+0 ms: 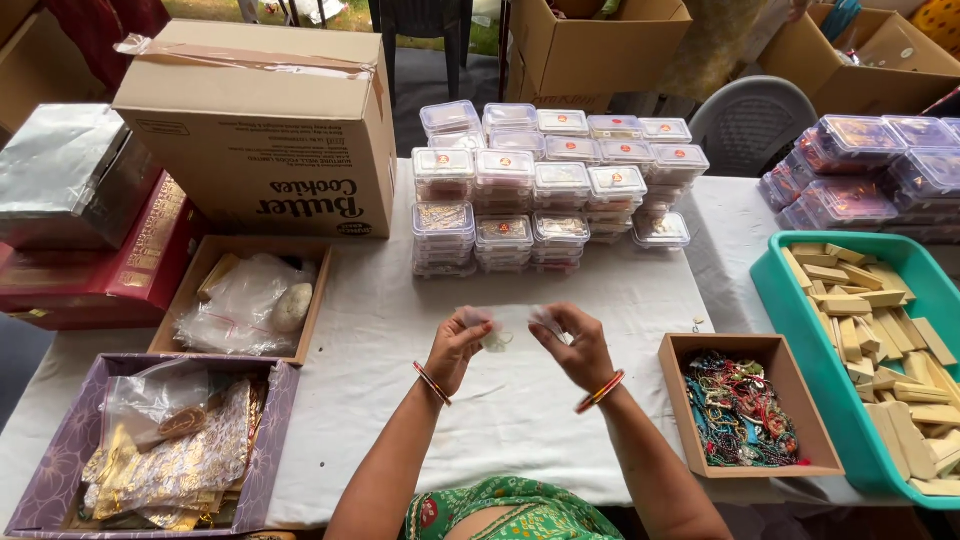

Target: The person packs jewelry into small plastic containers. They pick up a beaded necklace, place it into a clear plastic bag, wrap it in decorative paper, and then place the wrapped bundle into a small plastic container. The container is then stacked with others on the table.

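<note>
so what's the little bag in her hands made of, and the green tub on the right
The little bag between left hand and right hand looks like thin clear plastic film: see-through, crinkled. The green tub seems moulded plastic: smooth, uniform teal, rounded rim.

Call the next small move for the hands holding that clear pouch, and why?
Probably spread the pouch's mouth open. Both hands, left hand and right hand, pinch the small clear plastic pouch by its upper corners above the white tablecloth; something small sits low inside, and the box of coloured threads lies beside the right hand.
</note>
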